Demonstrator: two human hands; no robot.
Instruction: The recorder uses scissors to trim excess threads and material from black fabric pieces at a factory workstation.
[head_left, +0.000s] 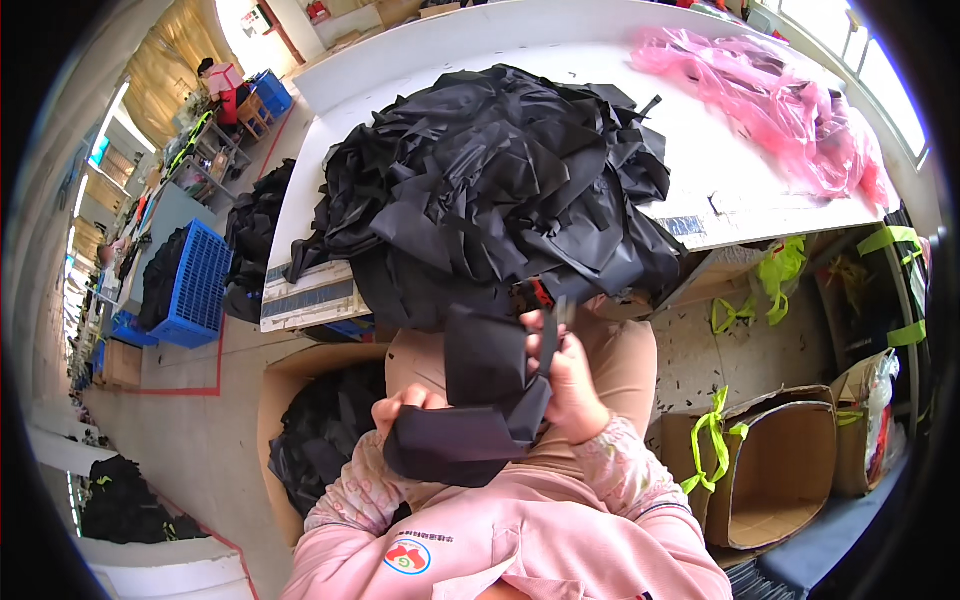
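Black cloth piece: gripped in both my hands, left low, right higher; pile beyond on bench.

Black fabric piece covers most of the left hand; only fingertips show. A small tool in the right hand is too blurred to identify. The piled surface runs past the frame's top edge.

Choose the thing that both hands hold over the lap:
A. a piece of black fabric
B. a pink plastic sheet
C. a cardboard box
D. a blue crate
A: the left hand and the right hand both grip a piece of black fabric, in front of the black fabric pile on the table.
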